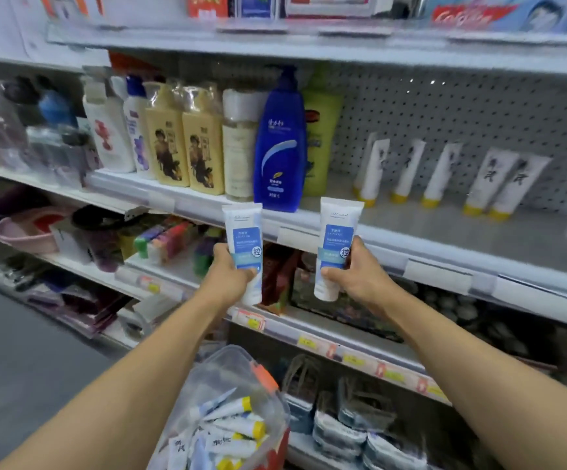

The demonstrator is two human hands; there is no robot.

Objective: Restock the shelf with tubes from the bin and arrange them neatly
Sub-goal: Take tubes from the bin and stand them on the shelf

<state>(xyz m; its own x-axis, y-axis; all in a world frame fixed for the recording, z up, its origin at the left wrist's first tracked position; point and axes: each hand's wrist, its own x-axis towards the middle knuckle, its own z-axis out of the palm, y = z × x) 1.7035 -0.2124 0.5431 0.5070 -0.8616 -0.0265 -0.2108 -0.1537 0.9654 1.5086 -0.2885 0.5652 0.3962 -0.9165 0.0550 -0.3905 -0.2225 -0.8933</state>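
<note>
While both your arms reach up from the bin, you are mid-transfer: the step in hand is carrying tubes to the shelf.

Head view. Your left hand is wrapped round the lower half of a white-and-blue tube, cap end down, crimp end up. Your right hand grips a second, matching tube the same way. Both tubes sit in front of the shelf's front lip, just below the blue shampoo bottle; neither touches the shelf yet.

To the right of that bottle, a row of yellow-capped tubes stands cap down near the pegboard back, with bare shelf in front of it. Below the bottle, the clear bin holds more tubes, lying loose and crossed.

Judgement: restocking is at an early-to-middle stage. The next move calls for lifting both tubes over the lip and standing them cap down on the bare shelf right of the bottle, labels forward, in line. Risk: narrow caps, so a tube may tip.
</note>
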